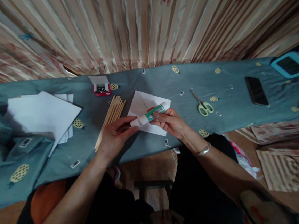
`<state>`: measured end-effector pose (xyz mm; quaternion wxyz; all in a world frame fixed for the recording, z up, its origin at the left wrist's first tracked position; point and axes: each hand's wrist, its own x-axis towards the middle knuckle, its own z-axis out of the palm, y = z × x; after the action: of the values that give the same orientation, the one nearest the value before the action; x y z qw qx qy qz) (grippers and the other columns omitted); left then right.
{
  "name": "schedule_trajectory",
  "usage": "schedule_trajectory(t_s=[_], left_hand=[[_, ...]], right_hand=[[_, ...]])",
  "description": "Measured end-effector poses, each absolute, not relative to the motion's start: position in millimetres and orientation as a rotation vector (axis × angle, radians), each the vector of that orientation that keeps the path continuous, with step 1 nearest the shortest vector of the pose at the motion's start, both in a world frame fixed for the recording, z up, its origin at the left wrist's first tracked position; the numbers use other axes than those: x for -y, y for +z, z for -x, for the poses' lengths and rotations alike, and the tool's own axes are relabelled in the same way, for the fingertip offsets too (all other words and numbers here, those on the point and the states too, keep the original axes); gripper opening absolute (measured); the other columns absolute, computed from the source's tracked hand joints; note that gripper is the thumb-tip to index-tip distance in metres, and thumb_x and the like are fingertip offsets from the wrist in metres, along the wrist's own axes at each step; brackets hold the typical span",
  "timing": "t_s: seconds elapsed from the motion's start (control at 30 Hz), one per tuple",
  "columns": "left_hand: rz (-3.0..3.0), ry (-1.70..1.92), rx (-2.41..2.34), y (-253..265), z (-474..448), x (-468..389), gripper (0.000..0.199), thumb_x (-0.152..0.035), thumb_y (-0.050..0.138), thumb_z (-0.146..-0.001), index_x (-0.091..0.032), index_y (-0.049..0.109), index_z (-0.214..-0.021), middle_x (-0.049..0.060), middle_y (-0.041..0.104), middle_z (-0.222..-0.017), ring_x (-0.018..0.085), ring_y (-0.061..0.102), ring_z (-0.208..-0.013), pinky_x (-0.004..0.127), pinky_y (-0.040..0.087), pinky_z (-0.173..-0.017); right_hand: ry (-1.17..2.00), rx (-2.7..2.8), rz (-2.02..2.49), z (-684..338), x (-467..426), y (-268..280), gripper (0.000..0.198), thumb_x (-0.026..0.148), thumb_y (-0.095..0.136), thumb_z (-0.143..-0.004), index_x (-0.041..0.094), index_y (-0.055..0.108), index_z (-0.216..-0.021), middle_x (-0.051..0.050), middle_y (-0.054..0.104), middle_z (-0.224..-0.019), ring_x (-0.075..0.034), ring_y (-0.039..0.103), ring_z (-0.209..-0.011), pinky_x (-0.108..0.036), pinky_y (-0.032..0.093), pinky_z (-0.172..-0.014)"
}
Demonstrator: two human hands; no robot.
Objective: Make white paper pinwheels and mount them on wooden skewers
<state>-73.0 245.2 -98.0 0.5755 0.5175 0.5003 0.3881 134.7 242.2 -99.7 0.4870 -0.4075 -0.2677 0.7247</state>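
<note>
A glue stick (156, 111) with a green label lies slantwise between my two hands, above a creased white paper square (137, 104). My left hand (116, 134) pinches its white end between thumb and fingers. The labelled barrel is gripped by my right hand (170, 121), thumb on top. Part of the paper is hidden under the glue stick and my fingers. Just left of the paper lies a bundle of thin wooden sticks (113, 111), partly behind my left hand.
White paper sheets (42, 111) are piled at the left. A small red box (101, 89) stands open near the back edge. Scissors (202, 105) with pale green handles, a dark phone (257, 90) and a blue-framed tablet (290, 65) lie to the right. A curtain (137, 29) hangs behind the cloth-covered table (187, 122).
</note>
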Motion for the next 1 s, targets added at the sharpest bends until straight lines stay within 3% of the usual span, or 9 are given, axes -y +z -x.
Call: schedule_trajectory(t_s=[0.53,1.0], left_hand=[[-1.249,0.940,-1.210,-100.5,70.4,-242.2,0.045,-0.043,0.087,-0.063,-0.018,0.077,-0.098,0.007,0.078,-0.093,0.021,0.072,-0.081,0.035,0.059,-0.081],[-1.281,0.993,-1.216,-98.6,67.7,-239.0,0.042,-0.044,0.085,-0.063,-0.020,0.077,-0.096,0.008,0.077,-0.104,0.026,0.072,-0.095,0.038,0.058,-0.089]], right_hand=[[1.713,0.718,1.030,-128.6,-239.1,-97.2,0.026,0.029,0.090,-0.062,0.022,0.079,-0.084,0.000,0.076,-0.084,-0.012,0.070,-0.079,-0.025,0.061,-0.079],[1.738,0.706,0.987,-107.9,-232.0,-105.6,0.031,0.034,0.090,-0.061,0.022,0.078,-0.086,0.001,0.078,-0.085,-0.014,0.072,-0.080,-0.031,0.059,-0.089]])
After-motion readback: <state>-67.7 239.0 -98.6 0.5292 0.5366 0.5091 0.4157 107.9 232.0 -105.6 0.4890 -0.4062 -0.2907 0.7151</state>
